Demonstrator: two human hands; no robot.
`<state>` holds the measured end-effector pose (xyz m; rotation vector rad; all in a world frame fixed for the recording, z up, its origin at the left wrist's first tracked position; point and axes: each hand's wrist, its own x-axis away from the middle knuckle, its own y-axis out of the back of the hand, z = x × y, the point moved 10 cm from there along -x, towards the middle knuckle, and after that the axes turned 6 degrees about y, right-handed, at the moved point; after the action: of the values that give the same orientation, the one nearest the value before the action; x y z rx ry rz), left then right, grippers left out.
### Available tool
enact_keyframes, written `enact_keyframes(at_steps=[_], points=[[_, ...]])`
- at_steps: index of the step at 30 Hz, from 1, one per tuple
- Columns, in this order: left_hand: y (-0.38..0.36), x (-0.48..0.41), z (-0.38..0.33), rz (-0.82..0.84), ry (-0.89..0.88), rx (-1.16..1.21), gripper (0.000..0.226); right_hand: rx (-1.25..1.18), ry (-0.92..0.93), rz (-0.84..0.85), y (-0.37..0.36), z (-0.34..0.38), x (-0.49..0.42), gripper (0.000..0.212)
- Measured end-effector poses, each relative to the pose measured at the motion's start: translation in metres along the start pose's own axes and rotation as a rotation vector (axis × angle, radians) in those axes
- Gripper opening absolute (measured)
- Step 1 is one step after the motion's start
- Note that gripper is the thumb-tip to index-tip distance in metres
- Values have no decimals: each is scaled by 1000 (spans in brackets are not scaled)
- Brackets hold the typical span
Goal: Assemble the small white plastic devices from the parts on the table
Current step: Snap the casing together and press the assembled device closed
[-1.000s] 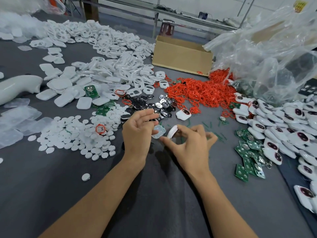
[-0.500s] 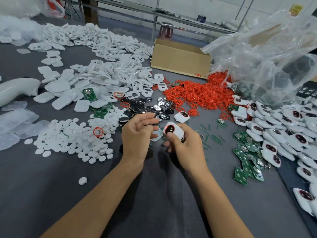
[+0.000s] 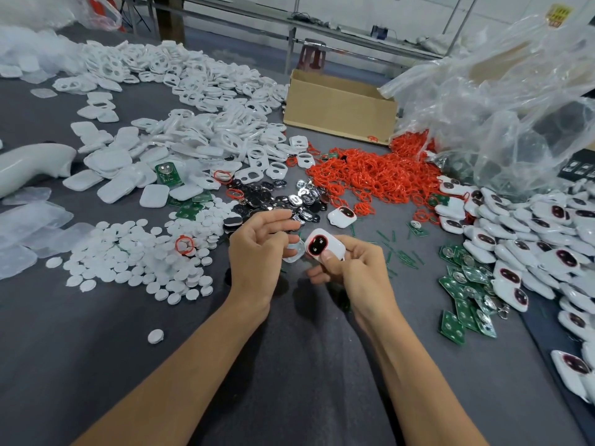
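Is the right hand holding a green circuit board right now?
No, the right hand grips a white device with a red-ringed dark window; the green circuit boards lie on the table to its right.

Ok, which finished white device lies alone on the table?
The device by the red ring heap; others are piled at right, bar one in the right hand.

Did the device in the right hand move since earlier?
Yes: held device turned face-up in the right hand, keeping its place beside the lone device.
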<state>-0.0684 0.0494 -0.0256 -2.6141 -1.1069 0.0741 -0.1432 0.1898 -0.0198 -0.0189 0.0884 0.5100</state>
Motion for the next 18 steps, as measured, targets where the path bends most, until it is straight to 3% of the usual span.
enact_keyframes(at_steps=[4,9,13,18], points=[[1,0,0,-6,3,14,40,194,85,34,0,5,-2,26],[2,-1,1,-13,7,24,41,635,281,5,5,18,-1,18],[3,-2,1,-23,20,34,40,749,360,-63,5,28,3,10],[3,-1,2,-27,25,30,38,708,297,44,3,26,0,30]])
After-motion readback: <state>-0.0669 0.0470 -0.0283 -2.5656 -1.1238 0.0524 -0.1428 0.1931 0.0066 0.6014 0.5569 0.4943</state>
